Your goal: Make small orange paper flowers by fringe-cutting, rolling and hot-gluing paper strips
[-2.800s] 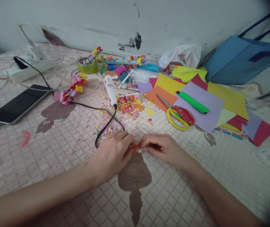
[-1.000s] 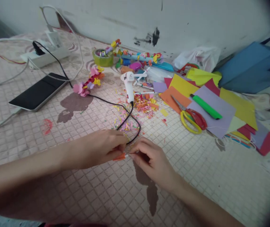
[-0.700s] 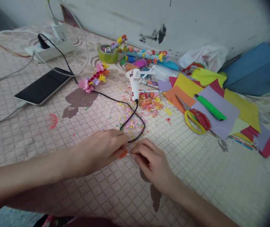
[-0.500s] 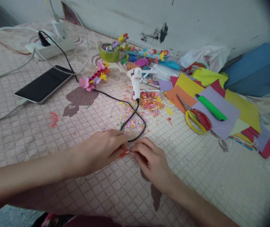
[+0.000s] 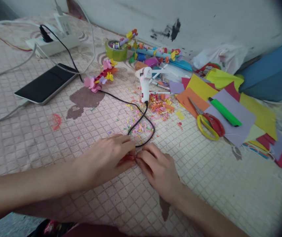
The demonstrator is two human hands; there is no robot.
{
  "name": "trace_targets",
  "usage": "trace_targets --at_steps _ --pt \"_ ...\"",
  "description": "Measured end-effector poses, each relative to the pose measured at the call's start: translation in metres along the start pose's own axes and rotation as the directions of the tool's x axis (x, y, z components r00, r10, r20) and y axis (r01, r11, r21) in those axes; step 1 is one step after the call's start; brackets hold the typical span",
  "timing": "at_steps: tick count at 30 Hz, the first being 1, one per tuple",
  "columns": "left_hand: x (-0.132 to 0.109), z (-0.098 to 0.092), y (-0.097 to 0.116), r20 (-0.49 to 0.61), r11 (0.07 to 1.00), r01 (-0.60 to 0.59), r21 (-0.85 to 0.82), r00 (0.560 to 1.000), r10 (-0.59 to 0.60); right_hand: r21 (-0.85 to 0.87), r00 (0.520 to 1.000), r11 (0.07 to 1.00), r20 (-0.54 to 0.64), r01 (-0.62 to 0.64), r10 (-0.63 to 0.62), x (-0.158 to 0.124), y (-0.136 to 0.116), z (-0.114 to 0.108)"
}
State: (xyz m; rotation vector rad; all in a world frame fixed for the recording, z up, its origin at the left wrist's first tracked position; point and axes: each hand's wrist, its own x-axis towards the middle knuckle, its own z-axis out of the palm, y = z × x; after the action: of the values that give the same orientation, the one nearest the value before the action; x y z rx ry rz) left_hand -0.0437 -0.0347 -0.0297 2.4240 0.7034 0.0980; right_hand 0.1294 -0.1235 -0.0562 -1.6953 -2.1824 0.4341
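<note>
My left hand and my right hand meet low on the quilted mat, fingertips pinched together on a small red-orange paper piece. Most of that piece is hidden between the fingers. Just beyond the hands runs the black cord of a white glue gun, with a scatter of coloured paper scraps around it.
Red-and-yellow scissors, a green marker and coloured paper sheets lie at the right. A paper-flower stick, a green tape roll, a tablet and a power strip lie at the left and back.
Both hands have stayed together, working the small red-orange piece. The view has shifted, so the hands now sit lower and nearer the cord loop.
</note>
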Motion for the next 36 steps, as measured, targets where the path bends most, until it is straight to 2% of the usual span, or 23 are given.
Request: trace_targets --at_steps 6,15,27,36 --pt "0.0 0.0035 -0.0001 -0.042 1.0 0.011 -0.003 0.999 -0.011 -0.007 1.0 1.0 0.005 -0.019 0.019 0.0019 -0.0004 -0.0005" --pt "-0.0007 0.0015 -0.0055 -0.063 0.996 -0.035 -0.084 0.998 0.03 0.026 1.0 0.999 0.004 -0.028 0.028 0.0022 -0.0008 -0.0011" --pt "-0.0003 0.0063 0.0008 -0.063 0.999 0.02 0.03 0.998 -0.018 -0.039 1.0 0.999 -0.001 -0.01 0.01 0.0018 -0.0006 0.0006" --pt "-0.0003 0.0091 0.0003 -0.072 0.999 0.004 0.042 0.997 -0.001 -0.01 1.0 1.0 -0.003 -0.014 0.014 0.0016 0.0018 0.0005"
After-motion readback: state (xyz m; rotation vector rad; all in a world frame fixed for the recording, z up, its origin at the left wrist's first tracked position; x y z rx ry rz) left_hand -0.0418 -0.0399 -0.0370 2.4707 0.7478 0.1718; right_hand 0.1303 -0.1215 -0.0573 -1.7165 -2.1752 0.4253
